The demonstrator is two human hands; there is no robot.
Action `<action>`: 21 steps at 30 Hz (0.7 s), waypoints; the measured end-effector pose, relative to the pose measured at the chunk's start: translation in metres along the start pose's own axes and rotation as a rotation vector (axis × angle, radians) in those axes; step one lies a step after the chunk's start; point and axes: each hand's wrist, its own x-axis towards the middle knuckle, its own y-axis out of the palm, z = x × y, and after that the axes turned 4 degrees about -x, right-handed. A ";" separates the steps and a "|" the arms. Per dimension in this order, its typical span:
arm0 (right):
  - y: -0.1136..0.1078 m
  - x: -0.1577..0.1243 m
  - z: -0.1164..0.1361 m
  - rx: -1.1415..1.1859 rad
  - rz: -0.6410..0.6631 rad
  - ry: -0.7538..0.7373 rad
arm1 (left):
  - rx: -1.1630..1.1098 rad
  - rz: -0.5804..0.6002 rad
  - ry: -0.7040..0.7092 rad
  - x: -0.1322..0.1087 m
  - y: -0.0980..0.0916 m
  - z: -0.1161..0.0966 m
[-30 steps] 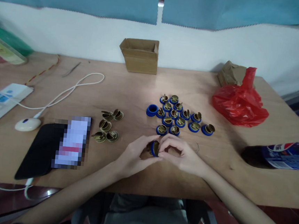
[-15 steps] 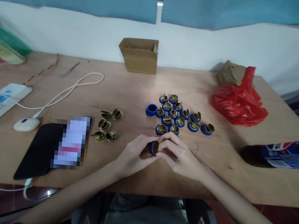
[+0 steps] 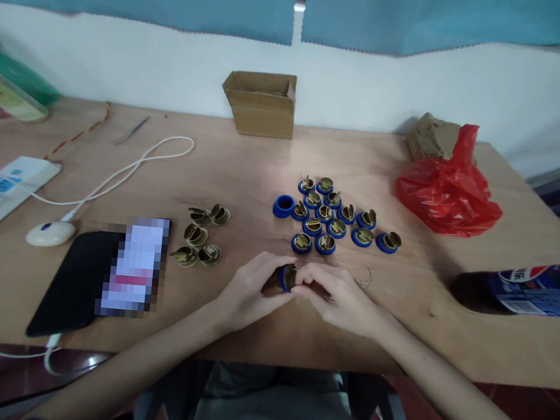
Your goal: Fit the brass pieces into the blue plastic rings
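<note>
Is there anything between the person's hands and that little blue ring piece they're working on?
No. Both the left hand and right hand already pinch the blue ring with brass insert between their fingertips, just above the wooden table. The cluster of finished blue-and-brass pieces lies farther back, apart from it.

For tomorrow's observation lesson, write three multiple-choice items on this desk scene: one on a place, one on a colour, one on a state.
1. Where does the cardboard box stand?
A. at the table's far edge by the wall
B. beside the phone
C. on the floor

2. What colour is the plastic bag?
A. green
B. red
C. white

3. How is the cardboard box?
A. taped shut
B. crushed flat
C. open at the top

Answers:
1 A, it stands against the white wall.
2 B, it is bright red.
3 C, its flaps stand open.
</note>
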 end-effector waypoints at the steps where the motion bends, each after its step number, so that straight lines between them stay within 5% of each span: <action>1: 0.000 0.000 -0.001 0.004 0.008 0.003 | -0.001 -0.001 0.000 0.000 0.000 0.000; 21: -0.004 0.002 -0.002 -0.008 0.005 -0.010 | 0.083 0.012 0.064 -0.002 0.000 0.002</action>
